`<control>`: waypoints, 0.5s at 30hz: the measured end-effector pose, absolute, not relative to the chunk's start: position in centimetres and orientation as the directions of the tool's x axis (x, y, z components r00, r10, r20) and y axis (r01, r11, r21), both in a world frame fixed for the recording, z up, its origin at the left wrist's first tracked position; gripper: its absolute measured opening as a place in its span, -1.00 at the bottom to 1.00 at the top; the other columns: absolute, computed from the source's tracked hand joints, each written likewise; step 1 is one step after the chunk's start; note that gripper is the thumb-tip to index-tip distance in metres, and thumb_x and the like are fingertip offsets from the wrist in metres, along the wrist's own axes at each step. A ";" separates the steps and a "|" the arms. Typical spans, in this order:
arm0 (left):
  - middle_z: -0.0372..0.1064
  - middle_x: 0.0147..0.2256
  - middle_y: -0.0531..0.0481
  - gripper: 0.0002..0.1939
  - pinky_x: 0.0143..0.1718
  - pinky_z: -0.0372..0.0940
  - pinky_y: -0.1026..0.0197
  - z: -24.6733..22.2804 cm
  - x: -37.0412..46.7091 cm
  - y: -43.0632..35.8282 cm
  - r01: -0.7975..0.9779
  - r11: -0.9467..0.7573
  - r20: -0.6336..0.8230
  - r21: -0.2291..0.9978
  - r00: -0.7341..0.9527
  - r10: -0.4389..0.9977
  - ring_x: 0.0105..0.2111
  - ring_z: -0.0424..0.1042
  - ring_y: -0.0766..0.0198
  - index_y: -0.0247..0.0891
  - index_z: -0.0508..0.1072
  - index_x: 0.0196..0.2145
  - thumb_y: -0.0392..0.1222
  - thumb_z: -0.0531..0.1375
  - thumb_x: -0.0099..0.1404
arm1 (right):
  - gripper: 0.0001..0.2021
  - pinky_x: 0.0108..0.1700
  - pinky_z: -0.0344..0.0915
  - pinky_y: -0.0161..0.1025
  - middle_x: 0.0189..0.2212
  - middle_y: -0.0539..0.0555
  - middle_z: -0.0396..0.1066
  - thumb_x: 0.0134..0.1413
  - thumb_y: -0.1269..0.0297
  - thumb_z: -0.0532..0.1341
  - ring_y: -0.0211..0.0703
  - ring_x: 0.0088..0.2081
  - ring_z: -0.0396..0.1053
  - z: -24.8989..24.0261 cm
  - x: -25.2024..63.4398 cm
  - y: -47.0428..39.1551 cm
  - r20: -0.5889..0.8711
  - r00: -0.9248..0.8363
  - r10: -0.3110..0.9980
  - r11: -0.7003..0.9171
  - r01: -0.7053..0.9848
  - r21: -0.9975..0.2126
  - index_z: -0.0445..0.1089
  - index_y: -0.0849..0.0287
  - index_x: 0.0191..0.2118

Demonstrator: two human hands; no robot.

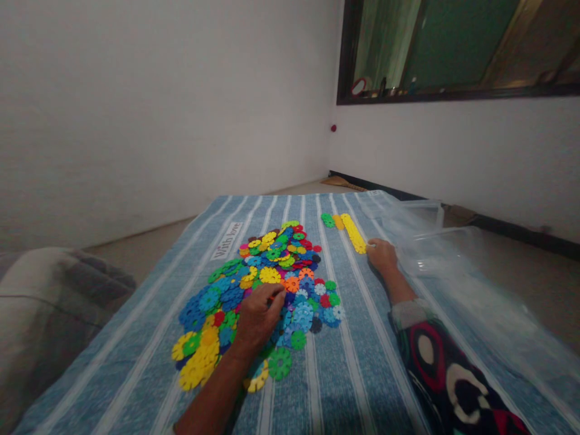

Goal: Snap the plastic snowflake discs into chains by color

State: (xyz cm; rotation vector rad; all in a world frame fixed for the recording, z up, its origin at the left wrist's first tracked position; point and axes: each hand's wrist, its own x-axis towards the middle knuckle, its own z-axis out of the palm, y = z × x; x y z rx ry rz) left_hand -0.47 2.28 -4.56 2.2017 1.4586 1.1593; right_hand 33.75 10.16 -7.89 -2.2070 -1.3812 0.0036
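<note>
Flat notched plastic discs in many colours lie in a pile on the striped blue cloth. Over the middle of the pile is my left hand, its fingers bent together near an orange disc; whatever the fingertips hold is too small to make out. To the right, a row of overlapping yellow discs lies on the cloth. My right hand is closed at the near end of that row, its fingertips at the last yellow disc. Green discs and orange ones sit beside the row's far end.
Clear plastic containers stand along the right side of the cloth. A "With love" label is left of the pile. Grey fabric shows at the far left. Behind are walls and a dark-framed window.
</note>
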 end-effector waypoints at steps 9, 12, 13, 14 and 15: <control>0.54 -0.39 -0.01 -0.75 -0.28 0.37 0.21 -4.2 -1.0 2.4 0.666 -0.427 0.457 0.612 0.143 0.878 -0.36 0.49 0.21 -0.18 0.50 -0.41 -0.05 0.08 0.22 | -0.69 -0.23 0.27 -0.26 -0.22 0.17 0.55 0.07 0.15 0.22 -0.04 -0.18 0.47 -7.7 33.1 9.7 0.270 0.430 0.861 -0.320 0.873 -0.369 0.53 0.12 -0.10; 0.54 -0.38 -0.02 -0.75 -0.30 0.37 0.21 -4.3 -1.0 2.4 0.666 -0.430 0.462 0.610 0.142 0.875 -0.36 0.50 0.21 -0.18 0.51 -0.41 -0.05 0.08 0.22 | -0.69 -0.24 0.27 -0.26 -0.21 0.16 0.55 0.06 0.13 0.24 -0.03 -0.18 0.47 -7.6 33.0 9.7 0.264 0.416 0.870 -0.316 0.882 -0.349 0.53 0.11 -0.10; 0.54 -0.38 -0.02 -0.75 -0.29 0.37 0.21 -4.3 -1.0 2.5 0.667 -0.430 0.461 0.609 0.143 0.876 -0.36 0.50 0.20 -0.18 0.51 -0.41 -0.05 0.08 0.22 | -0.69 -0.24 0.28 -0.26 -0.21 0.16 0.55 0.06 0.13 0.24 -0.03 -0.17 0.47 -7.5 32.9 9.7 0.262 0.408 0.875 -0.312 0.887 -0.342 0.52 0.11 -0.09; 0.54 -0.38 -0.02 -0.75 -0.28 0.37 0.21 -4.4 -1.1 2.5 0.666 -0.431 0.460 0.609 0.146 0.876 -0.35 0.50 0.20 -0.18 0.51 -0.41 -0.05 0.08 0.22 | -0.69 -0.24 0.28 -0.26 -0.21 0.16 0.55 0.06 0.13 0.24 -0.02 -0.17 0.47 -7.5 32.9 9.6 0.258 0.402 0.879 -0.309 0.890 -0.334 0.52 0.11 -0.09; 0.54 -0.37 -0.02 -0.75 -0.27 0.37 0.20 -4.5 -1.1 2.5 0.666 -0.431 0.459 0.609 0.147 0.876 -0.35 0.50 0.20 -0.18 0.50 -0.40 -0.05 0.08 0.23 | -0.68 -0.24 0.28 -0.25 -0.20 0.17 0.55 0.07 0.14 0.23 -0.01 -0.17 0.47 -7.4 32.8 9.6 0.254 0.398 0.882 -0.309 0.893 -0.327 0.52 0.12 -0.09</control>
